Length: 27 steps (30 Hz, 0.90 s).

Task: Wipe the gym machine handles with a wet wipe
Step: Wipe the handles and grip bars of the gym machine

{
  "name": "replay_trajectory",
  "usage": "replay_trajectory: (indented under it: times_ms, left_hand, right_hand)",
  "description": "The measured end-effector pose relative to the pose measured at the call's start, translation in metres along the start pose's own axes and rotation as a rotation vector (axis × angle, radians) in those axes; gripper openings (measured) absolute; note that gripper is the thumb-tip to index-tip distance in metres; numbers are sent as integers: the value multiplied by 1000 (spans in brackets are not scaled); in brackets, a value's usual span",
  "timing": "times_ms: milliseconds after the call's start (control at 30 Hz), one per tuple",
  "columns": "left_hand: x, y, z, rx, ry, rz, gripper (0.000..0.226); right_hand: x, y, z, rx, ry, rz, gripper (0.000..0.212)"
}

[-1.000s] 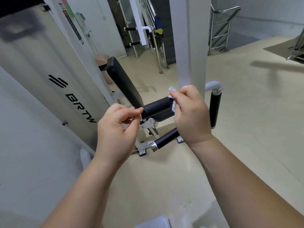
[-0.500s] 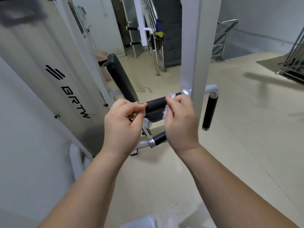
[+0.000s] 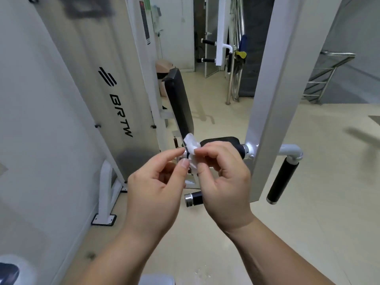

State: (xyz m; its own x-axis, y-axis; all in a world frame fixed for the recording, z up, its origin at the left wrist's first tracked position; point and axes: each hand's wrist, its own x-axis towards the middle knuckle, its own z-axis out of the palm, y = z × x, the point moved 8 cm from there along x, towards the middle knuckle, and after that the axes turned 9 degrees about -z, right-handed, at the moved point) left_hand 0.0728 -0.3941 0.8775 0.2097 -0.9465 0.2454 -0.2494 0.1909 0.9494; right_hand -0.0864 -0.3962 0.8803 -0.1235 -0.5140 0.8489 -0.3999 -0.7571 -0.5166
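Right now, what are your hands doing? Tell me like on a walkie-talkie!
Left hand and right hand both pinching the wet wipe, off the grip. Horizontal black handle just behind the right hand. Nothing blocking it.

The wet wipe [image 3: 191,145] looks like soft, crumpled white tissue. The handle grips [image 3: 282,180] seem matt black foam or rubber, with shiny metal end caps [image 3: 188,200]. The white-painted frame post [image 3: 273,112] is smooth, faintly glossy metal.
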Motion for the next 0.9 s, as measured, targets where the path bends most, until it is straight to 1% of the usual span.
replay_trajectory:
  times_ms: [100, 167, 200, 267, 333, 433, 467, 500, 533, 600, 633, 700, 800, 900]
  left_hand:
    - [0, -7, 12, -211, -14, -164, 17]
    - [1, -9, 13, -295, 19, -206, 18]
    - [2, -9, 13, -295, 38, -205, 20]
    - [4, -8, 11, -248, 75, -180, 21]
    - [11, -5, 1, -202, 125, -145, 17]
    - [28, 0, -28, -60, 262, -86, 15]
    - [37, 0, -37, 22, 292, -83, 15]
    - [47, 1, -42, 80, 283, -92, 14]
    - [57, 0, -40, 103, 227, -108, 13]
    - [73, 3, -21, 120, 41, -144, 12]
    - [78, 7, -8, 164, -56, -148, 10]
    - [82, 18, 12, 337, -183, -107, 11]
    - [81, 39, 31, 585, -251, -1, 14]
    - [79, 57, 58, 735, -317, 103, 15]
  right_hand:
    - [0, 1, 10, 56, -89, -69, 20]
    - [3, 4, 11, 94, -115, -83, 18]
    - [5, 5, 12, 102, -132, -97, 16]
    - [6, 4, 10, 71, -164, -157, 11]
    - [3, 4, 7, -51, -179, -227, 11]
    - [-5, 14, 7, -337, -222, -213, 29]
    - [-7, 19, 7, -418, -234, -185, 34]
    - [-9, 23, 6, -476, -236, -159, 38]
    - [-12, 26, 4, -515, -227, -143, 40]
    - [-17, 29, -1, -567, -197, -125, 44]
    - [-21, 30, -3, -584, -186, -123, 45]
    - [-27, 31, -5, -595, -175, -140, 48]
    - [-31, 32, -8, -594, -161, -173, 53]
    - [-31, 32, -10, -589, -156, -186, 54]
